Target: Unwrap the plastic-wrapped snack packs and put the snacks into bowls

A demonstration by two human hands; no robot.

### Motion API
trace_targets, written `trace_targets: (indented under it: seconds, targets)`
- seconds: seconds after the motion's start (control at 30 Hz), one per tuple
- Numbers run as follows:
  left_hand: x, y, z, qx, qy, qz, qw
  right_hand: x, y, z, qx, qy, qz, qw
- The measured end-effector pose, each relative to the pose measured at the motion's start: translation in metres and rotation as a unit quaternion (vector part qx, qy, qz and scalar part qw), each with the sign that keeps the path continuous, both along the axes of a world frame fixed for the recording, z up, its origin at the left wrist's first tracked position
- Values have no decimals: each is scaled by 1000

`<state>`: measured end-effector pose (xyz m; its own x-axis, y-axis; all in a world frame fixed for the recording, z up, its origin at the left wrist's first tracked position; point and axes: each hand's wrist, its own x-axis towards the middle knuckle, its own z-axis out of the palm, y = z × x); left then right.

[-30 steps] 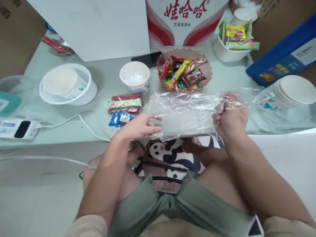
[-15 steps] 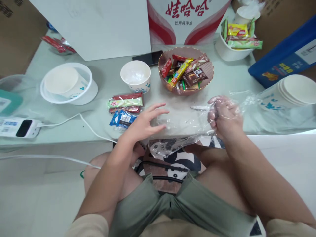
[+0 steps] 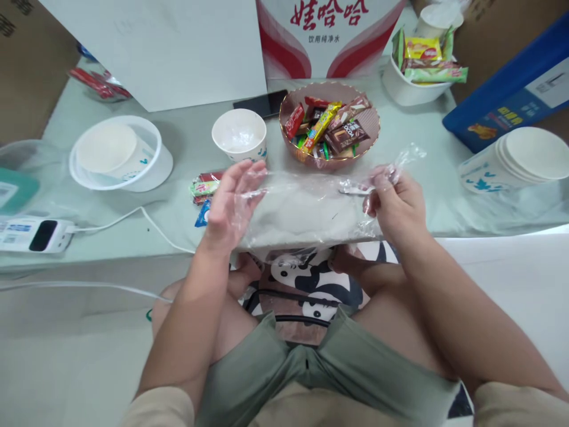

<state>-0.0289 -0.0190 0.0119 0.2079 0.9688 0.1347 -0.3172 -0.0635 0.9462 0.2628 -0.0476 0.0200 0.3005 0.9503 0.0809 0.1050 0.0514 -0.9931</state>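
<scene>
A clear plastic bag (image 3: 306, 204) stretches between my two hands above the front of the table. My right hand (image 3: 398, 198) is closed around its bunched right end. From those fingers a thin white strip (image 3: 355, 191) points left; its kind is hard to make out. At the bag's other end my left hand (image 3: 231, 204) has its thumb and fingers apart, with film lying across them. Partly behind the left hand lie wrapped snack bars (image 3: 204, 187) and a blue packet (image 3: 203, 213). A paper cup (image 3: 239, 135) stands just beyond the fingers.
Behind the bag is a pink scalloped bowl (image 3: 287, 139) of wrapped sweets. Stacked paper cups (image 3: 511, 160) lie tilted at the right, near a blue box (image 3: 511, 95). A white basin (image 3: 166, 160), power strip (image 3: 53, 235) and cable are at the left.
My left hand has moved left and up to the bag, now covering part of the snack packets. The bag is raised and stretched wider. The right hand has turned slightly, still gripping the bag.
</scene>
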Motion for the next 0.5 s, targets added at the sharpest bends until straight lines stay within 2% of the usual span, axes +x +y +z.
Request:
trace_targets:
  seconds: [0.07,0.13,0.23,0.3,0.37,0.43,0.47,0.5]
  targets:
    - [-5,0,-6,-37,55,-96,993,0,2,0,32,21,-34,999]
    - [-4,0,-9,-69,144,-156,975,0,4,1,56,40,-67,995]
    - [4,-2,-10,-86,234,-162,955,2,5,4,74,54,-96,991]
    - [10,-2,-8,-63,258,-121,957,3,4,5,75,60,-96,991]
    - [14,0,-7,-13,251,-25,967,5,3,6,78,61,-94,991]
    - [14,2,-6,47,196,116,973,6,2,6,86,52,-99,990]
    - [12,3,-6,65,153,169,971,7,2,6,91,47,-105,989]
    - [10,4,-5,69,108,194,973,7,2,7,93,44,-113,988]
